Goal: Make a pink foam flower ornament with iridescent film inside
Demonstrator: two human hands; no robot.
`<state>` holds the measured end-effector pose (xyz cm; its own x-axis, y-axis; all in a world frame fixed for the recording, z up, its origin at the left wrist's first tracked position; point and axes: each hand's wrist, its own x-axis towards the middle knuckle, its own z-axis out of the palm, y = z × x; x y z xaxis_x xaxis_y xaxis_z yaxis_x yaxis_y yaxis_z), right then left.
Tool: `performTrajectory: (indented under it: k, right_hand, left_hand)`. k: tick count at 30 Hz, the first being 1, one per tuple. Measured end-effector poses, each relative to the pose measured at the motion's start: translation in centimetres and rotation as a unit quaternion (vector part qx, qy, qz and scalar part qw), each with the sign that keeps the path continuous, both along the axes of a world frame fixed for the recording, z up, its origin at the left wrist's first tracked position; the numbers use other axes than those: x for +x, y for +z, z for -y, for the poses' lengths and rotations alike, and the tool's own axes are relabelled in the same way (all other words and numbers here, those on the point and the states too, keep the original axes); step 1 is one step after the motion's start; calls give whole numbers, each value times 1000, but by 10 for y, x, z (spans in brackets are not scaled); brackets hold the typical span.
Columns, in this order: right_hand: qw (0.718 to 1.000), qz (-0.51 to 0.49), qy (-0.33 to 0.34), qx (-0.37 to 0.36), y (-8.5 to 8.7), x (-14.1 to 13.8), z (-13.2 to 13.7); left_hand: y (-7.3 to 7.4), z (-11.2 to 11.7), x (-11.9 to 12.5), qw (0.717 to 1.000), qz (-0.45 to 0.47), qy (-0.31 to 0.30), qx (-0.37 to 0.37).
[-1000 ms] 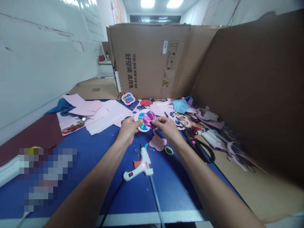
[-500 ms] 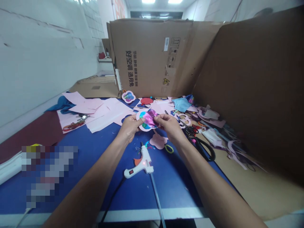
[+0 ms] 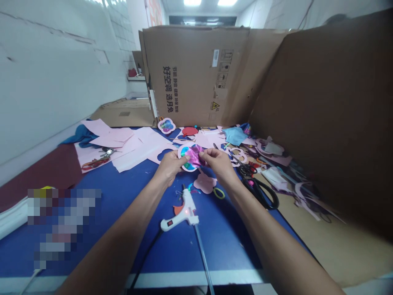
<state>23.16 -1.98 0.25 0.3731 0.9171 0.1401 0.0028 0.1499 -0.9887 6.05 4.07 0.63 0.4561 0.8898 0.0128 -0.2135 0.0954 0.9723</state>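
Note:
Between my hands is a pink scalloped paper cutout backing a shiny pink, purple and blue foil-like piece. My left hand pinches its left side, thumb on the front. On the right edge, my right hand pinches the shiny piece between thumb and fingers. Below them, a white hot glue gun lies on the blue table, with a long clear glue stick out of its back and a small red light showing. Close to its nozzle lies a pink flower-shaped cutout with a yellow-green loop.
Black-handled scissors lie right of my right hand, among paper scraps. Pink paper sheets spread at the left back. A finished-looking flower piece leans near the cardboard box. More cardboard walls the right side.
The shiny piece is turned slightly in my fingers, its purple part now hanging a bit lower at the right. Both hands keep nearly the same place; the glue gun has not moved.

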Motion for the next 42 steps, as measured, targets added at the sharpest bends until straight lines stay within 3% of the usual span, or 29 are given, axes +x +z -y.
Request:
performTrajectory:
  k: [5, 15, 22, 27, 42]
  right_hand:
    - [999, 20, -18, 21, -6, -2, -3]
    - [999, -14, -15, 35, -6, -4, -4]
    - [999, -33, -25, 24, -1, -4, -2]
    - [999, -39, 19, 10, 1, -5, -2]
    - [1000, -19, 2, 17, -1, -5, -2]
  left_hand:
    - [-1, -1, 0, 1000, -15, 12, 4]
    - [1, 2, -1, 999, -26, -46, 1]
    - [-3, -2, -5, 998, -46, -47, 10]
    - [-2, -1, -6, 997, -42, -59, -3]
    - [-1, -5, -7, 999, -24, -29, -6]
